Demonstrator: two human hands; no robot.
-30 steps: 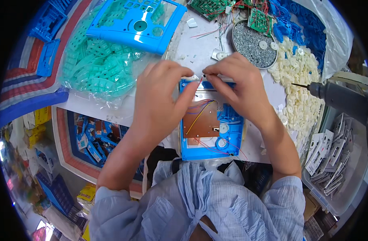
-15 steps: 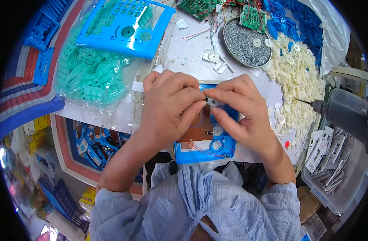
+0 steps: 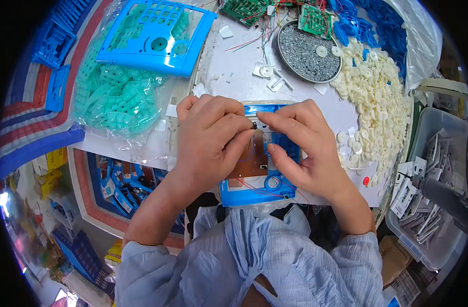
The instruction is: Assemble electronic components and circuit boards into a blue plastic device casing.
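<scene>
My left hand (image 3: 211,135) is closed, with thumb and forefinger pinching a small black part (image 3: 254,125) above the work piece. Close by on the other side, my right hand (image 3: 308,148) has its thumb and forefinger spread apart; its forefinger tip is right beside the black part. Below both hands lies a blue plastic housing (image 3: 231,197) with a brown circuit board (image 3: 248,166) in it. Thin red wires (image 3: 259,189) run across the housing's near end. My hands hide much of the housing's far half.
A round tray (image 3: 280,59) of small screws stands beyond, beside heaped cream plastic discs (image 3: 372,97). Green circuit boards (image 3: 316,21) touch the tray. At left, a blue casing (image 3: 160,38) lies on bagged turquoise parts (image 3: 121,105). A dark handheld tool (image 3: 443,197) overhangs a clear bin (image 3: 433,261).
My right finger and thumb have parted, and the forefinger has come away from the black part. The dark tool at the right has swung nearer to me.
</scene>
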